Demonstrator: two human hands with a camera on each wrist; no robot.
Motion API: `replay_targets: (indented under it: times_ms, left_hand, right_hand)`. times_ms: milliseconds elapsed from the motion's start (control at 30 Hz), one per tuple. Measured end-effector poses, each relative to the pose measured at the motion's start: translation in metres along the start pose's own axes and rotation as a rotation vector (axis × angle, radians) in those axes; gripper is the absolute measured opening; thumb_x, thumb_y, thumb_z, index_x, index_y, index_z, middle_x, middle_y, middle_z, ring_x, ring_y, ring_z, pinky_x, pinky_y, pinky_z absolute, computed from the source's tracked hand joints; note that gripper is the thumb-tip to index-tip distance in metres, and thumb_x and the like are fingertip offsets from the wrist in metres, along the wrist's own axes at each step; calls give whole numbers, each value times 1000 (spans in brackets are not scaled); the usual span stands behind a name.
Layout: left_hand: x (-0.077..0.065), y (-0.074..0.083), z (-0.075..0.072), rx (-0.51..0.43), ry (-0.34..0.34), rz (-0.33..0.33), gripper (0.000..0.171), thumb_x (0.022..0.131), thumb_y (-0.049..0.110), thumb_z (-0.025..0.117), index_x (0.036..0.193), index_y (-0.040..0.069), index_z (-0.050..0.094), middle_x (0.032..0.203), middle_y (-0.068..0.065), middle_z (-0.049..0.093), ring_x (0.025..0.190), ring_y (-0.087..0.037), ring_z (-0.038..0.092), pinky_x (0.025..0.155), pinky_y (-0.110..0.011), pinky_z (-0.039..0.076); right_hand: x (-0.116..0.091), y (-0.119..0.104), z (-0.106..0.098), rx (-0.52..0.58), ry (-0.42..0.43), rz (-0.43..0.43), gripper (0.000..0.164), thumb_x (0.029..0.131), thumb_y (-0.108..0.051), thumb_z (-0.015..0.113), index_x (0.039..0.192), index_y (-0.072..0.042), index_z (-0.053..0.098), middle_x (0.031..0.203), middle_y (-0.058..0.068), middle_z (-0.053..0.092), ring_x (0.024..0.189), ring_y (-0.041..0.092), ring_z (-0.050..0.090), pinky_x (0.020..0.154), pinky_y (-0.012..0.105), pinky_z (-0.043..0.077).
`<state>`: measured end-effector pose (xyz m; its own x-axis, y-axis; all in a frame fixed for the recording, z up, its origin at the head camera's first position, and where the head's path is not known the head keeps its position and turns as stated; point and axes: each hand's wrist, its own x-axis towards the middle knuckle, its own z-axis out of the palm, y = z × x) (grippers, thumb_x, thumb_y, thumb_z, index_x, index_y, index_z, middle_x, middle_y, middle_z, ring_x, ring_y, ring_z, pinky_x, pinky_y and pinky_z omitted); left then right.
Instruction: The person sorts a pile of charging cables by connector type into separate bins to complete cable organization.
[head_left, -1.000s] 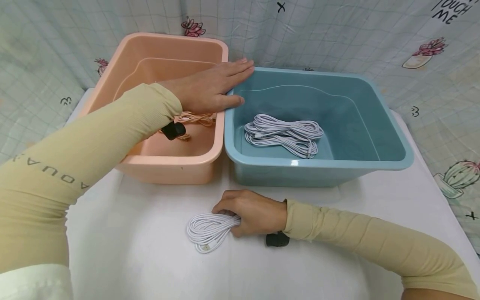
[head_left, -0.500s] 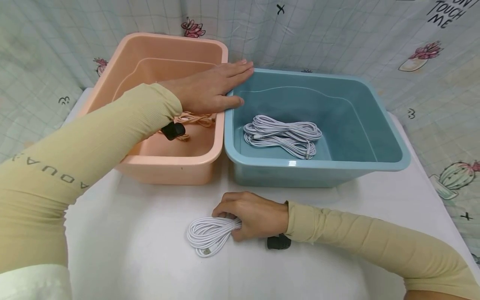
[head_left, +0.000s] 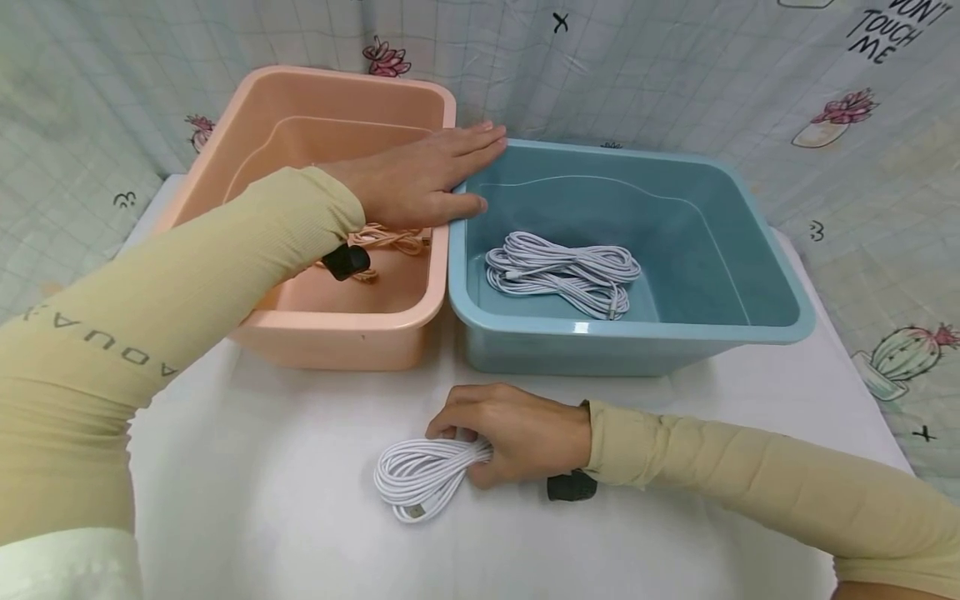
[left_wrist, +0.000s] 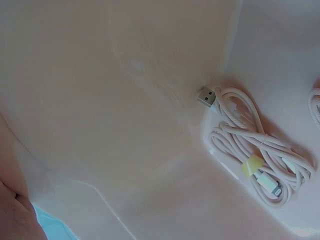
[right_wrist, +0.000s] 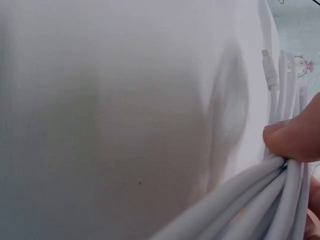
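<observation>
My right hand (head_left: 517, 433) pinches a coiled white USB cable (head_left: 423, 479) in front of the two bins. The thumb (right_wrist: 295, 135) presses on the bunched strands in the right wrist view, where a small plug sticks out beyond it. My left hand (head_left: 420, 179) lies with straight fingers across the touching rims of the peach bin (head_left: 352, 320) and the blue bin (head_left: 637, 330). Below that wrist, peach cables (head_left: 390, 239) lie in the peach bin, partly hidden. One such cable (left_wrist: 260, 145), with a yellow tie, shows in the left wrist view.
Coiled white cables (head_left: 566, 271) lie on the blue bin's floor. Both bins stand side by side on a white-covered table (head_left: 300, 500). A patterned curtain (head_left: 637, 67) hangs behind them. Black wrist cameras sit under both wrists.
My right hand and the white cable have shifted slightly down and to the right in the head view. The left hand keeps its place on the rims.
</observation>
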<state>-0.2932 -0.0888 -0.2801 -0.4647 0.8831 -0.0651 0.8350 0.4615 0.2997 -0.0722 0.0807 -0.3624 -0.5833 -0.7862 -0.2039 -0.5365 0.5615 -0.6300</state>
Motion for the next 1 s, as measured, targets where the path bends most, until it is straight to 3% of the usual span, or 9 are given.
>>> replay_targets:
  times_ms: [300, 1000]
  left_hand:
    - [0, 0, 0, -9, 7, -6, 79, 103, 47, 37, 168, 14, 5, 177, -4, -1, 166, -25, -3, 136, -49, 3]
    - [-1, -3, 0, -5, -2, 0, 79, 104, 48, 36, 168, 14, 4, 177, -3, -3, 166, -24, -4, 136, -48, 4]
  right_hand:
    - [-9, -9, -12, -17, 37, -56, 51, 78, -8, 81, 127, -13, 70, 104, -5, 64, 89, 4, 56, 77, 12, 49]
    - [-36, -30, -42, -30, 141, -175, 51, 81, -5, 80, 128, -15, 66, 118, -5, 65, 89, 2, 57, 77, 12, 53]
